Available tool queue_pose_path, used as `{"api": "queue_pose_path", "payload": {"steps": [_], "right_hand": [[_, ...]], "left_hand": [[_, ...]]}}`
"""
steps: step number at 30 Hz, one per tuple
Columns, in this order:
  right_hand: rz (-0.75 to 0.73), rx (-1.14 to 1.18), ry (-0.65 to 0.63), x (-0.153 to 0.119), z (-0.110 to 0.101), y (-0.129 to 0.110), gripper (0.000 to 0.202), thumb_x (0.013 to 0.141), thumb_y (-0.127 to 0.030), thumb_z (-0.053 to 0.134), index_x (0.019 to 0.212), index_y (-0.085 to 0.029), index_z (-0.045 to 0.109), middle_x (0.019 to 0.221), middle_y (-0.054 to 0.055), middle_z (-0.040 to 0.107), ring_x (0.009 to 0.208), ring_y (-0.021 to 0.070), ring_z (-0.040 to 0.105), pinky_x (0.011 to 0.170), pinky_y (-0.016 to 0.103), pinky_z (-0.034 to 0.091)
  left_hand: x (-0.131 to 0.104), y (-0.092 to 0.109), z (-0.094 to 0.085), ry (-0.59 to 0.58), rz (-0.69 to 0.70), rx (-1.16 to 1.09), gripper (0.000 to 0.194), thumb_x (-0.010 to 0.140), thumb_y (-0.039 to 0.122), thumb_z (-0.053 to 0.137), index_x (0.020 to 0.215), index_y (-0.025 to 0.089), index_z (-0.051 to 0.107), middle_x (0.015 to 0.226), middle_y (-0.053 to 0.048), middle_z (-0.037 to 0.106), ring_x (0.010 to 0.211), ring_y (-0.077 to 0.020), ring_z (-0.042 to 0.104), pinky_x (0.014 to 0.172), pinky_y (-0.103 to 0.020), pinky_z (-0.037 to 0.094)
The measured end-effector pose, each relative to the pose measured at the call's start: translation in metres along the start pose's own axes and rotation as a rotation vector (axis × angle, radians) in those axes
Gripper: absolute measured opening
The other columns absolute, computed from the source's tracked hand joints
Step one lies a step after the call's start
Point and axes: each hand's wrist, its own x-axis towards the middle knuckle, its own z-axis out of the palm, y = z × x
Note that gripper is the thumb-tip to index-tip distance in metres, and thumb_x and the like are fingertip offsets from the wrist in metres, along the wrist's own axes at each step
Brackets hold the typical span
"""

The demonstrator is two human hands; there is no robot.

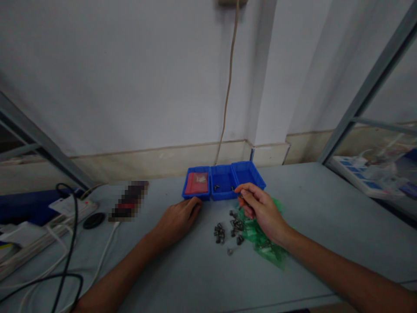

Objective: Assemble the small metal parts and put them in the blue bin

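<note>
My right hand is closed in a pinch just in front of the middle blue bin. A small dark metal screw shows, partly hidden, between its fingertips. Inside that bin lie a couple of similar screws. On the table my left hand rests with its fingers loosely curled, against or very near the front of the left blue bin; nothing shows in it. Loose screws lie in small heaps between my hands. Under my right hand and wrist spreads a crumpled green plastic bag.
The left bin holds a red zip bag. A third blue bin stands at the right. To the left are a pixelated device, a black round disc and power strips with cables. Another power strip lies far right.
</note>
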Motion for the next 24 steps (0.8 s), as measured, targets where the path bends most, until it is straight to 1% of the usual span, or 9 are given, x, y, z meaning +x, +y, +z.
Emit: {"api": "queue_pose_path", "payload": {"steps": [3,6,8,10,12,15,19,24], "right_hand": [[-0.039,-0.055,0.009,-0.0006,-0.0010,0.0007,0.026,0.100,-0.047,0.066,0.111,-0.024,0.070,0.083,-0.001,0.063,0.053,0.0101,0.044,0.046,0.024,0.032],[-0.118,-0.173,0.014,-0.0017,-0.0022,0.0025,0.024,0.102,-0.046,0.064,0.115,-0.026,0.069,0.091,0.001,0.065,0.059,0.0130,0.049,0.050,0.026,0.037],[-0.186,-0.268,0.020,-0.0033,-0.0019,0.0027,0.021,0.102,-0.042,0.065,0.115,-0.026,0.069,0.094,0.002,0.065,0.069,0.0158,0.054,0.058,0.028,0.043],[-0.244,-0.353,0.027,-0.0054,-0.0006,0.0018,0.018,0.102,-0.037,0.066,0.115,-0.026,0.069,0.097,0.002,0.065,0.077,0.0176,0.057,0.068,0.030,0.046],[-0.287,-0.424,0.024,-0.0075,0.0011,0.0006,0.016,0.101,-0.032,0.067,0.115,-0.025,0.068,0.100,0.002,0.065,0.078,0.0180,0.056,0.072,0.031,0.047],[-0.338,-0.511,0.020,-0.0094,0.0025,-0.0005,0.015,0.099,-0.026,0.069,0.113,-0.025,0.068,0.101,0.002,0.065,0.076,0.0177,0.054,0.070,0.031,0.045],[-0.347,-0.532,0.006,-0.0094,0.0025,-0.0005,0.015,0.098,-0.023,0.070,0.112,-0.025,0.068,0.100,0.001,0.063,0.077,0.0177,0.054,0.069,0.031,0.043],[-0.288,-0.444,0.002,-0.0085,0.0031,-0.0018,0.016,0.098,-0.027,0.070,0.113,-0.025,0.067,0.102,0.002,0.065,0.078,0.0181,0.055,0.072,0.032,0.045]], "left_hand": [[-0.0001,0.0001,0.0004,-0.001,-0.002,0.012,0.027,0.112,0.033,0.036,0.120,0.023,0.060,0.108,-0.009,0.077,0.092,-0.0244,0.075,0.081,-0.035,0.057],[-0.0005,-0.0004,0.0008,-0.009,0.008,0.006,0.028,0.113,0.034,0.035,0.120,0.023,0.059,0.110,-0.009,0.077,0.092,-0.0247,0.075,0.081,-0.036,0.057],[-0.0007,-0.0009,0.0008,-0.009,0.011,-0.002,0.028,0.113,0.035,0.035,0.121,0.022,0.059,0.111,-0.009,0.077,0.093,-0.0255,0.075,0.082,-0.037,0.057],[-0.0009,-0.0011,0.0004,-0.009,0.010,-0.013,0.028,0.113,0.037,0.035,0.121,0.023,0.059,0.111,-0.009,0.076,0.093,-0.0257,0.075,0.081,-0.037,0.056],[-0.0012,-0.0006,-0.0006,-0.010,0.015,-0.028,0.026,0.113,0.037,0.037,0.120,0.023,0.058,0.111,-0.008,0.076,0.093,-0.0247,0.074,0.081,-0.036,0.055],[-0.0018,0.0013,-0.0025,-0.015,0.032,-0.038,0.024,0.111,0.041,0.044,0.117,0.024,0.059,0.110,-0.007,0.076,0.091,-0.0243,0.073,0.079,-0.035,0.054],[-0.0022,0.0029,-0.0032,-0.036,0.023,0.005,0.027,0.106,0.048,0.055,0.115,0.023,0.060,0.110,-0.008,0.075,0.089,-0.0261,0.072,0.077,-0.036,0.053],[-0.0014,0.0009,-0.0017,-0.034,0.035,0.023,0.023,0.108,0.044,0.053,0.109,0.022,0.060,0.107,-0.008,0.074,0.088,-0.0255,0.071,0.075,-0.035,0.051]]}}
